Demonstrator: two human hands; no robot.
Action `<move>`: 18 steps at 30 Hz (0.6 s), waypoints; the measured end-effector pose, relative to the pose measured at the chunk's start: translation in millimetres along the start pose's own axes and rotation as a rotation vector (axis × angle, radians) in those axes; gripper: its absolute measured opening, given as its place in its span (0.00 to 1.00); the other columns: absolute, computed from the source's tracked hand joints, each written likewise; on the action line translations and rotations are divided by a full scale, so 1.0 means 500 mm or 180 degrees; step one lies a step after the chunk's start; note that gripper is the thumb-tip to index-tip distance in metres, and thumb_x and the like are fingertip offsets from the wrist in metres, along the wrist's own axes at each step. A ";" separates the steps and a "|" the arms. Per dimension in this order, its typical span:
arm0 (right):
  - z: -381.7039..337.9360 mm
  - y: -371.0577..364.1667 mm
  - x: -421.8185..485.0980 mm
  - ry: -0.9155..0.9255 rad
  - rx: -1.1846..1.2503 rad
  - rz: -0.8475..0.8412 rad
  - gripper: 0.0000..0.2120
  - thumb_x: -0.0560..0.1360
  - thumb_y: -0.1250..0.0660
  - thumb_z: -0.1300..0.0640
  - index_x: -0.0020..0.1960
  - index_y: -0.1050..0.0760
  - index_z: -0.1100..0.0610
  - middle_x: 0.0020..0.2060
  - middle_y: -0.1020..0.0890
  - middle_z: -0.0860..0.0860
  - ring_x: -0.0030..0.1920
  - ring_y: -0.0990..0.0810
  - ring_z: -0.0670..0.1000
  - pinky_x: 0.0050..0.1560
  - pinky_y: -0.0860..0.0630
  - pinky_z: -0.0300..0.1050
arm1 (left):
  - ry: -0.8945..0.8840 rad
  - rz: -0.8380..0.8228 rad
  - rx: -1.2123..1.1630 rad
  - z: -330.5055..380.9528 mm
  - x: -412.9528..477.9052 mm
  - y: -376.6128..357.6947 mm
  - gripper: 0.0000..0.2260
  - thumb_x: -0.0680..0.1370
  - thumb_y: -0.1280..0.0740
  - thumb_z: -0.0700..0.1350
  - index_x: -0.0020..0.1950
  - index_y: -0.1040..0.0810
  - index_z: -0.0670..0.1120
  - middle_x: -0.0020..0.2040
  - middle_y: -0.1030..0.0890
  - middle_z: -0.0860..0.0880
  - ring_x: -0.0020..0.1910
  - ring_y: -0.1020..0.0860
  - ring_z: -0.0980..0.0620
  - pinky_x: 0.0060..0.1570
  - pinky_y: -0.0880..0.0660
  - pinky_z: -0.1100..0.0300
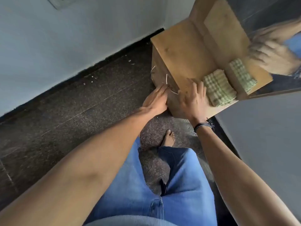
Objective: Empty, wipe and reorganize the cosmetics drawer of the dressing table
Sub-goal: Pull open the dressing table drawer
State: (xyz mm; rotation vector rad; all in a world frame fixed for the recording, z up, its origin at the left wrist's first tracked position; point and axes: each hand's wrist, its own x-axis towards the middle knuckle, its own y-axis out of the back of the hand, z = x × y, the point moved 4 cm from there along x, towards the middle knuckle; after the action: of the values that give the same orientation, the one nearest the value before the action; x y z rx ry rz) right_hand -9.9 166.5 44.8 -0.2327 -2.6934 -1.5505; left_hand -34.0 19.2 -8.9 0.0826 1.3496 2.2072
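Centre frame: my left hand (155, 101), fingers straight, at the drawer handle (167, 81), right hand (193, 100) flat beside the cloth (218, 89), both empty; opening step, I judge, needing a hooked pull.

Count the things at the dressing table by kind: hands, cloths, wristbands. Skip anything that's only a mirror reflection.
Hands: 2, the left hand and the right hand
Cloths: 1, the cloth; the second one is its image in the mirror
Wristbands: 1, the wristband
Total: 4
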 end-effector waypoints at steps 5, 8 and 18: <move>0.031 -0.029 -0.017 -0.0199 0.0440 0.0433 0.27 0.78 0.31 0.49 0.73 0.32 0.57 0.64 0.30 0.56 0.63 0.31 0.55 0.66 0.30 0.54 | -0.0124 0.0063 -0.0236 -0.021 0.028 -0.067 0.27 0.78 0.33 0.40 0.76 0.35 0.42 0.76 0.34 0.45 0.77 0.39 0.46 0.74 0.37 0.54; 0.045 -0.024 -0.014 -0.0284 0.0778 0.0697 0.29 0.77 0.30 0.50 0.74 0.33 0.55 0.64 0.30 0.54 0.65 0.30 0.53 0.67 0.30 0.52 | -0.0241 0.0520 -0.0245 -0.030 0.045 -0.084 0.22 0.79 0.35 0.43 0.73 0.31 0.45 0.71 0.28 0.48 0.68 0.33 0.47 0.66 0.30 0.54; 0.044 -0.008 -0.021 -0.0193 0.1256 0.0784 0.17 0.73 0.29 0.54 0.61 0.20 0.50 0.57 0.26 0.48 0.58 0.25 0.40 0.62 0.30 0.35 | -0.0333 0.1401 -0.0254 -0.049 0.043 -0.122 0.09 0.82 0.35 0.48 0.58 0.21 0.46 0.59 0.24 0.51 0.61 0.30 0.47 0.56 0.27 0.55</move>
State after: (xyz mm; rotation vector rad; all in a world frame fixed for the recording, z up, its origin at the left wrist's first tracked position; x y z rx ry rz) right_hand 1.2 182.1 29.1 -0.5760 -2.8094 -0.9411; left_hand -34.9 30.9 -77.4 0.5015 1.2757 2.5699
